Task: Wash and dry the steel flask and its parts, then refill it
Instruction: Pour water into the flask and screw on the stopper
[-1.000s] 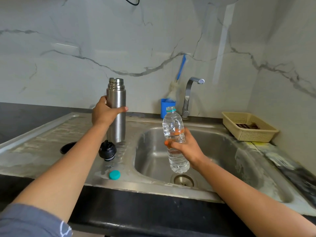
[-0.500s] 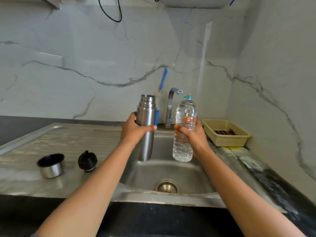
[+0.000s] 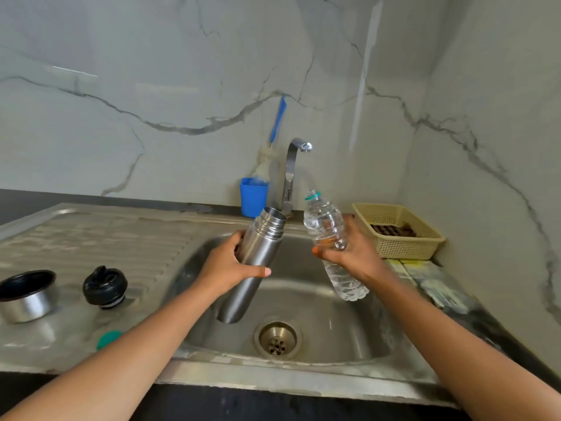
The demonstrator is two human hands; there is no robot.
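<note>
**Refill: flask and bottle tilted over sink**

Centre frame. Left hand [image 3: 226,267] wraps the steel flask [image 3: 261,253] mid-body; rigid, smooth, likely slick if wet, so the grip suits. Right hand [image 3: 355,256] clasps the water bottle [image 3: 325,223]; thin-walled, squeeze lightly. Mouths near, apart.

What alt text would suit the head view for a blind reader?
Over a sink, the left hand holds an open steel flask tilted toward an uncapped water bottle held by the right hand. Its stopper, cup and a teal cap lie on the drainboard.

No text or number is legible (not even on the bottle [image 3: 324,223]).
</note>
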